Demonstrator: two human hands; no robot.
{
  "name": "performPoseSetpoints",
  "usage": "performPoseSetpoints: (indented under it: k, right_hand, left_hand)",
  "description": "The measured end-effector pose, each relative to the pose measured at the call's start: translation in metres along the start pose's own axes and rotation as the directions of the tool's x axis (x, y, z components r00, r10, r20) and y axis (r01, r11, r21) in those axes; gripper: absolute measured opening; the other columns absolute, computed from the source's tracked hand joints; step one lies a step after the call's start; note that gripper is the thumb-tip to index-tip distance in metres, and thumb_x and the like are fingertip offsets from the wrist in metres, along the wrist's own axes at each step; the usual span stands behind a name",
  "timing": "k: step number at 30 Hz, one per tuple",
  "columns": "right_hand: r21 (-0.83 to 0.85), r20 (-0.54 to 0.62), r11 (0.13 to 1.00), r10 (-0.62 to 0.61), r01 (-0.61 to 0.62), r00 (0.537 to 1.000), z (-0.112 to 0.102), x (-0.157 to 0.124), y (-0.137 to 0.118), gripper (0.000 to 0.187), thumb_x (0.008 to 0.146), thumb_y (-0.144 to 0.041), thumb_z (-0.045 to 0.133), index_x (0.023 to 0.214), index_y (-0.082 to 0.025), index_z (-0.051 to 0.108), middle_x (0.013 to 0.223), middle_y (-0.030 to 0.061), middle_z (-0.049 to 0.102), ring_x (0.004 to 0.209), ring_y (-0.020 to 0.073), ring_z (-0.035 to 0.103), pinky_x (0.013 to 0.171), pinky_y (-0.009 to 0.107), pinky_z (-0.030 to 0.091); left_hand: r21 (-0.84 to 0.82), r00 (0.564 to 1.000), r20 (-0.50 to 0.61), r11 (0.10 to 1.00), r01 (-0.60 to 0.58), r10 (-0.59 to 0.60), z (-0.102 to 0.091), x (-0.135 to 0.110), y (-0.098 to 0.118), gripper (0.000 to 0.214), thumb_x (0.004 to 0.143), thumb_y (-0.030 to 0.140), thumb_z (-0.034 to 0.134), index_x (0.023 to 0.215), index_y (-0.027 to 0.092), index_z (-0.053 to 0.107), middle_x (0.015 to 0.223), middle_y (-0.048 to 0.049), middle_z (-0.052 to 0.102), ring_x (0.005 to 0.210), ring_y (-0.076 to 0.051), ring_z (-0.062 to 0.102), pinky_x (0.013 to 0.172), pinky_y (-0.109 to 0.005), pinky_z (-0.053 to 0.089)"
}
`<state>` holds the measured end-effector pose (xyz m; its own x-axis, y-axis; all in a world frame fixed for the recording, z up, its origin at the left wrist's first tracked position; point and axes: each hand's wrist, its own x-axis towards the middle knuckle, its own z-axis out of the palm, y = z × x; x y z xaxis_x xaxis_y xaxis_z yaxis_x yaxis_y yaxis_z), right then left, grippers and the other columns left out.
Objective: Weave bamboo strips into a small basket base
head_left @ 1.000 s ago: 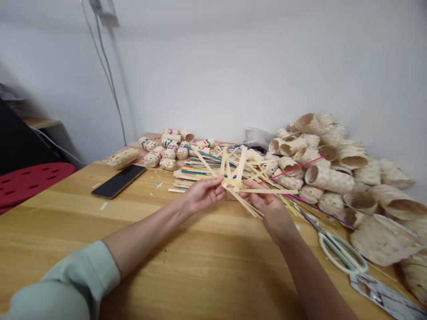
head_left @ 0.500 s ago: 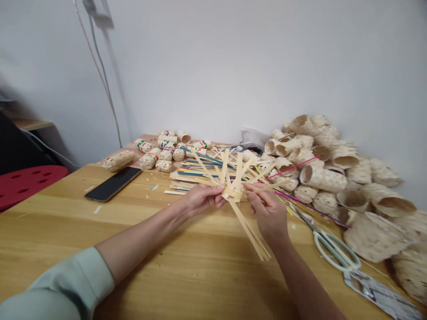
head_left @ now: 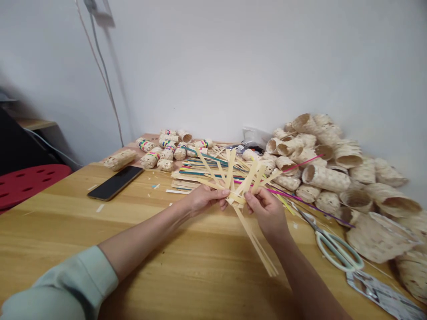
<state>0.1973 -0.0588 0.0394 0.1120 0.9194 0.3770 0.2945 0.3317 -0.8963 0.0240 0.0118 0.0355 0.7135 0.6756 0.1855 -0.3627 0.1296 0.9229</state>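
Note:
Between my hands, above the table, is a small piece of weaving made of pale bamboo strips point(head_left: 237, 196). Its loose ends fan upward and outward, and a few long strips hang down toward me on the right. My left hand point(head_left: 207, 198) pinches the weaving's left side, thumb on top. With thumb and fingers closed, my right hand point(head_left: 267, 211) grips strips on its right side. Part of the woven middle is hidden by my fingers. Behind it lies a pile of loose strips point(head_left: 190, 175), pale with some teal and pink ones.
Woven tubes point(head_left: 327, 178) are heaped along the right. Green-handled scissors point(head_left: 338, 251) lie by their printed sheath point(head_left: 383, 293). A black phone point(head_left: 116, 183) rests on the left of the wooden table point(head_left: 160, 275). Small colour-banded woven pieces point(head_left: 168, 153) sit at the back, and a red stool point(head_left: 33, 184) stands left.
My right hand has bent the right-side upright strips further over to the right and closed in beside the weaving. My left hand keeps its pinch. The camera view shifts slightly.

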Motion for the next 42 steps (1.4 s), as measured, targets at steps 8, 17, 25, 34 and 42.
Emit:
performPoseSetpoints:
  k: [8,17,25,34,42]
  right_hand:
    - [0.042,0.036,0.999,0.004,-0.005,0.999,-0.001,0.003,0.000,0.026,0.081,-0.044,0.057,0.076,-0.020,0.053,0.060,-0.0033,0.051,0.055,0.0105,0.047,0.054,0.022,0.040]
    - [0.016,0.050,1.000,-0.004,0.003,0.999,-0.001,0.002,-0.004,0.024,0.077,-0.041,0.063,0.072,-0.019,0.053,0.061,-0.0033,0.050,0.058,0.0105,0.045,0.057,0.024,0.039]
    - [0.123,0.069,0.991,0.036,-0.045,0.997,-0.002,0.004,-0.003,0.025,0.073,-0.039,0.069,0.084,-0.019,0.060,0.072,-0.0005,0.058,0.066,0.0121,0.053,0.063,0.025,0.046]
    - [0.238,-0.043,0.971,0.050,-0.038,0.998,-0.005,0.005,0.001,0.061,0.071,-0.036,0.070,0.128,-0.025,0.050,0.104,0.0070,0.062,0.090,0.0191,0.060,0.070,0.031,0.053]
    - [0.194,-0.036,0.981,0.008,-0.001,0.999,0.003,0.002,0.005,0.050,0.063,-0.031,0.076,0.105,-0.021,0.051,0.071,-0.0034,0.057,0.065,0.0115,0.056,0.061,0.024,0.047]
  left_hand:
    - [0.012,0.999,-0.033,1.000,-0.015,0.015,0.000,0.000,-0.003,0.030,0.072,0.035,0.071,0.059,0.011,0.060,0.050,-0.0005,0.055,0.050,-0.010,0.050,0.053,-0.023,0.040]
    - [-0.040,0.995,-0.100,0.999,0.002,-0.006,0.004,0.000,-0.002,0.028,0.068,0.035,0.074,0.062,0.010,0.062,0.049,-0.0007,0.056,0.048,-0.009,0.049,0.052,-0.024,0.040]
    - [-0.171,0.996,-0.084,0.985,-0.004,-0.011,0.002,0.003,-0.007,0.029,0.070,0.030,0.072,0.053,0.010,0.058,0.047,0.0000,0.052,0.050,-0.009,0.049,0.056,-0.023,0.039]
    - [-0.493,0.982,-0.181,0.868,-0.051,-0.045,-0.004,0.006,-0.007,0.022,0.075,0.025,0.069,0.065,0.014,0.053,0.047,0.0048,0.046,0.048,-0.007,0.043,0.057,-0.021,0.041]
    - [-0.499,0.994,-0.086,0.867,0.012,-0.063,0.000,0.003,-0.015,0.022,0.077,0.028,0.068,0.065,0.014,0.054,0.050,0.0035,0.046,0.050,-0.008,0.046,0.058,-0.021,0.042]
